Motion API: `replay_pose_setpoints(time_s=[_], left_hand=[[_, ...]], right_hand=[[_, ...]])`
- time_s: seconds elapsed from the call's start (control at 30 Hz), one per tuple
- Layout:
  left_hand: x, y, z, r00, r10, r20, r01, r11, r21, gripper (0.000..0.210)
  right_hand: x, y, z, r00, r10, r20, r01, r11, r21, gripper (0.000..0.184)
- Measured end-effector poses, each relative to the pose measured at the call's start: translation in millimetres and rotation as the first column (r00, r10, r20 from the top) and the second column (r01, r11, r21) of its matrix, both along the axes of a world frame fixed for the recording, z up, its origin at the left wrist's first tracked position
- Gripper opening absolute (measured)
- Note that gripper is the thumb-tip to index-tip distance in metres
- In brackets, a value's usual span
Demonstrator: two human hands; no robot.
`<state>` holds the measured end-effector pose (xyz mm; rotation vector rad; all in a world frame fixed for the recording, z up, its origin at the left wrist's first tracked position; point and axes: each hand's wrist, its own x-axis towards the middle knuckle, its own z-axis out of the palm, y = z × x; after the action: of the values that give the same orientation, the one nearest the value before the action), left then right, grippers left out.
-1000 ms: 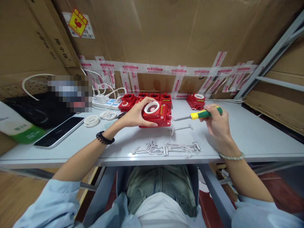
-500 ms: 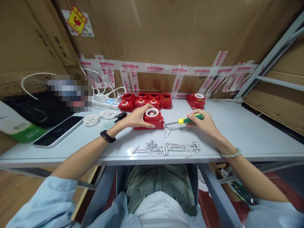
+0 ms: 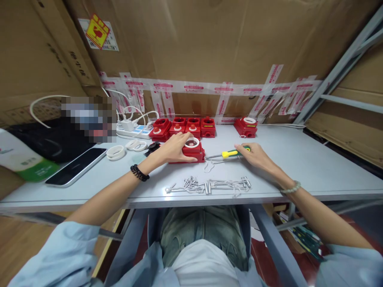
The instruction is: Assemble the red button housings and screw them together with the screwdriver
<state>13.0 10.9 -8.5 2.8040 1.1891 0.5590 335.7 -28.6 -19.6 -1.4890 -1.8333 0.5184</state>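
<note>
My left hand [image 3: 176, 148] is wrapped over a red box [image 3: 196, 154] on the table, thumb along its front and fingers behind. A white ring [image 3: 192, 142] sits on top of that box. My right hand [image 3: 254, 154] grips a screwdriver [image 3: 229, 153] with a green and yellow handle, lying nearly level. Its shaft points left, and the tip is at the right side of the box; whether it sits on a screw is too small to tell. Just below the shaft lies a thin metal rod [image 3: 224, 160] with a white cord [image 3: 208, 167].
Several red boxes [image 3: 208, 127] stand in a row behind, with another red box [image 3: 245, 128] at the back right. Loose screws [image 3: 191, 182] and metal rods lie near the front edge. White rings [image 3: 115, 152], a phone [image 3: 76, 167] and a power strip [image 3: 140, 130] are left.
The fingers of my right hand have shifted back toward the end of the screwdriver handle. My left hand keeps its hold on the red box. The view has shifted slightly.
</note>
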Motion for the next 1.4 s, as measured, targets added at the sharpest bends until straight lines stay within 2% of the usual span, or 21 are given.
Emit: replay_pose_setpoints(time_s=[0.07,0.17,0.27,0.43,0.5,0.57,0.63,0.7,0.77,0.87,1.0,1.1,1.17,1.3,1.4], left_hand=[[-1,1,-2.0,0.999,-0.034,0.028,0.034,0.999,0.022,0.081],[-2,1,-3.7,0.996,-0.087,0.022,0.086,0.994,0.075,0.079],[-1,0,-3.0,0.995,-0.092,-0.029,0.094,0.99,0.106,0.068],[6,-3,0.5,0.996,-0.039,-0.075,0.05,0.987,0.153,0.067],[11,-4,1.8,0.995,-0.046,-0.092,0.061,0.984,0.168,0.064],[16,-5,2.9,0.988,-0.08,-0.131,0.103,0.978,0.181,0.058],[19,-6,3.9,0.975,-0.121,-0.185,0.157,0.969,0.189,0.05],[21,-7,4.8,0.961,-0.153,-0.231,0.198,0.963,0.184,0.043],[21,-8,5.8,0.951,-0.17,-0.257,0.218,0.96,0.174,0.036],[22,-11,7.6,0.941,-0.172,-0.291,0.232,0.955,0.184,0.029],[26,-16,9.6,0.924,-0.165,-0.346,0.253,0.941,0.227,0.025],[28,-19,10.1,0.91,-0.154,-0.385,0.262,0.933,0.247,0.023],[29,-19,10.4,0.901,-0.15,-0.406,0.264,0.934,0.24,0.022],[29,-19,11.6,0.896,-0.14,-0.421,0.248,0.945,0.212,0.02],[28,-19,11.8,0.895,-0.143,-0.422,0.252,0.943,0.216,0.02]], right_hand=[[1,1,-1.0,1.0,-0.003,-0.03,0.004,1.0,0.027,0.034],[5,2,-0.4,0.993,0.024,-0.118,-0.029,0.999,-0.042,0.02],[8,1,0.6,0.992,0.06,-0.111,-0.072,0.992,-0.102,0.025],[6,1,-2.5,0.995,0.059,0.083,-0.055,0.997,-0.049,0.052],[3,1,-3.7,0.993,0.049,0.106,-0.048,0.999,-0.013,0.054],[2,1,-3.4,0.998,0.044,0.05,-0.044,0.999,-0.003,0.043],[2,-1,-1.4,0.999,0.05,-0.02,-0.051,0.996,-0.066,0.025],[3,-2,1.2,0.996,0.063,-0.068,-0.072,0.986,-0.149,0.02],[5,-4,3.4,0.991,0.091,-0.095,-0.108,0.977,-0.186,0.023],[6,-3,4.4,0.987,0.136,-0.09,-0.149,0.976,-0.161,0.035],[2,0,1.3,0.991,0.121,0.056,-0.115,0.988,-0.104,0.053],[1,4,-2.0,0.99,0.085,0.112,-0.078,0.995,-0.064,0.055],[1,6,-2.5,0.997,0.062,0.045,-0.058,0.995,-0.083,0.047],[3,6,3.5,0.987,0.063,-0.149,-0.1,0.962,-0.255,0.031],[3,5,9.3,0.985,0.098,-0.141,-0.135,0.948,-0.289,0.031]])
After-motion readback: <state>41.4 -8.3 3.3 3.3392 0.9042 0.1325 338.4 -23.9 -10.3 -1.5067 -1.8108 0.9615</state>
